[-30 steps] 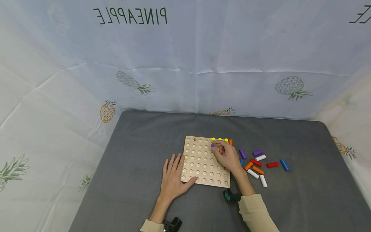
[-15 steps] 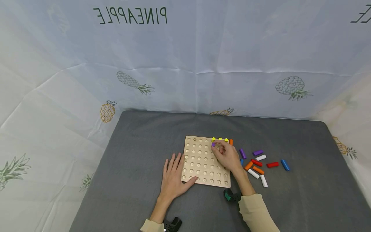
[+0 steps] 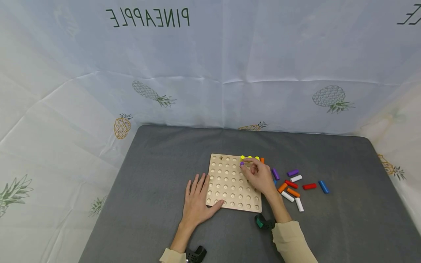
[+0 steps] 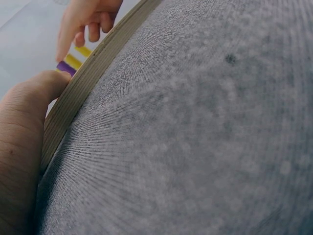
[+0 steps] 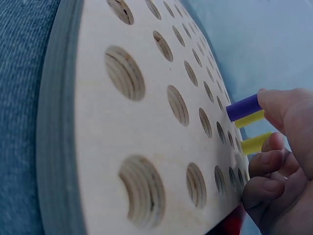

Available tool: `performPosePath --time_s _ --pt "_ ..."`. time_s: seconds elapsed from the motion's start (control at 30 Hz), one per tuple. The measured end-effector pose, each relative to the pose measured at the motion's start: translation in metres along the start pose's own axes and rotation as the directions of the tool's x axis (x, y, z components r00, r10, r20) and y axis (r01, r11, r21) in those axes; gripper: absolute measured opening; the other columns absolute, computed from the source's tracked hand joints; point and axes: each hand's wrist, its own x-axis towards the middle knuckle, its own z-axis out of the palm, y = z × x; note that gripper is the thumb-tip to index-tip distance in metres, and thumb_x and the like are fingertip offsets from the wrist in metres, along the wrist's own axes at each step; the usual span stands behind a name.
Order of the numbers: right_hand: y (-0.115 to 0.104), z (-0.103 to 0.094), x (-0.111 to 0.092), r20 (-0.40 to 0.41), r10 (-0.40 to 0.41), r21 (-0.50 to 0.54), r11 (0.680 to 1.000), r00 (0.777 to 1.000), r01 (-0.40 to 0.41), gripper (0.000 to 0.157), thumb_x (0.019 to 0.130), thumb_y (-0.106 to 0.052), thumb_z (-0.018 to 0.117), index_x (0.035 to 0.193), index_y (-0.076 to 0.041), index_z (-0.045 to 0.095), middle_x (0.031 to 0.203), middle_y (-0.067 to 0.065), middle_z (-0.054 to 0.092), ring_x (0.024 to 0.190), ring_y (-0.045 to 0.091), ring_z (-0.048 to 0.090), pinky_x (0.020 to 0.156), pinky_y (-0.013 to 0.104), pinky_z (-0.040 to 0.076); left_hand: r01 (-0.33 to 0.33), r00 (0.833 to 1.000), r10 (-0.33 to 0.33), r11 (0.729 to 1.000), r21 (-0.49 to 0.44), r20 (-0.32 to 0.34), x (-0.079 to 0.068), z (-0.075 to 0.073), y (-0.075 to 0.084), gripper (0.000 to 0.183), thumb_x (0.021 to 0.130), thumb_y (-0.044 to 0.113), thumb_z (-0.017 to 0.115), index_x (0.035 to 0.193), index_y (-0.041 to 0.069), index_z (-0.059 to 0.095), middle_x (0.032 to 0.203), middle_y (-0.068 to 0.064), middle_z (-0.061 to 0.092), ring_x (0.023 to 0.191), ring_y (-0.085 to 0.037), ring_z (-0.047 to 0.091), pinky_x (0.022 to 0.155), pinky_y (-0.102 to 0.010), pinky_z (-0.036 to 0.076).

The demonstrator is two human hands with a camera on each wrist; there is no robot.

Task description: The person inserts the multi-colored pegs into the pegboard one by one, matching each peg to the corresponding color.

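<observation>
A pale wooden pegboard (image 3: 227,182) with rows of round holes lies on the grey table. Three yellow pegs (image 3: 242,157) stand along its far edge, towards the right corner. My right hand (image 3: 260,177) pinches the top of a purple peg (image 5: 243,107) between thumb and forefinger, just in front of the leftmost yellow peg. Its other fingers are curled over the board. Flat beside the board's left edge rests my left hand (image 3: 196,204), fingers straight and spread. The left thumb (image 4: 44,85) lies on the board's near edge.
Right of the board lie loose pegs: purple (image 3: 292,172), white (image 3: 296,178), red (image 3: 309,186), orange (image 3: 293,192) and blue (image 3: 323,187). One orange peg (image 3: 262,160) is close to the board's far right corner. A pineapple-print curtain (image 3: 197,102) hangs behind the table.
The right hand has shifted very slightly up and to the right at the purple peg, whose top shows a little more. The left hand and the board have stayed put.
</observation>
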Motion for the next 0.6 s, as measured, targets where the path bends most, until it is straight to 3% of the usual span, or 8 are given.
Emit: performPosePath --time_s 0.13,0.37,0.6 --pt "0.002 -0.004 -0.002 -0.048 0.000 0.009 1.000 0.999 0.000 0.028 0.095 -0.023 0.073 0.119 -0.009 0.072 0.067 0.003 0.047 0.048 0.005 0.034 0.047 0.022 0.031 0.001 1.000 -0.001 1.000 -0.006 -0.003 0.000 -0.001 0.001 0.102 0.080 0.070 0.069 0.158 0.010 0.040 0.161 -0.013 0.046 0.153 -0.036 0.037 0.125 -0.059 0.025" --pt "0.007 -0.011 -0.004 -0.184 -0.074 -0.001 0.997 0.980 0.075 0.023 0.092 -0.017 0.076 0.110 -0.003 0.075 0.061 0.004 0.047 0.045 0.002 0.030 0.044 0.022 0.030 0.001 1.000 -0.001 1.000 -0.021 -0.001 0.001 -0.001 0.001 0.102 0.080 0.069 0.069 0.157 0.009 0.040 0.161 -0.013 0.045 0.153 -0.037 0.036 0.125 -0.060 0.024" --pt "0.011 -0.020 -0.010 -0.266 -0.062 -0.034 0.998 0.962 0.055 0.023 0.091 -0.017 0.077 0.107 0.000 0.075 0.058 0.004 0.044 0.042 0.001 0.027 0.041 0.022 0.026 0.001 1.000 -0.001 1.000 -0.017 0.001 0.001 -0.001 0.001 0.102 0.080 0.069 0.069 0.158 0.009 0.040 0.161 -0.013 0.045 0.154 -0.037 0.036 0.126 -0.059 0.023"
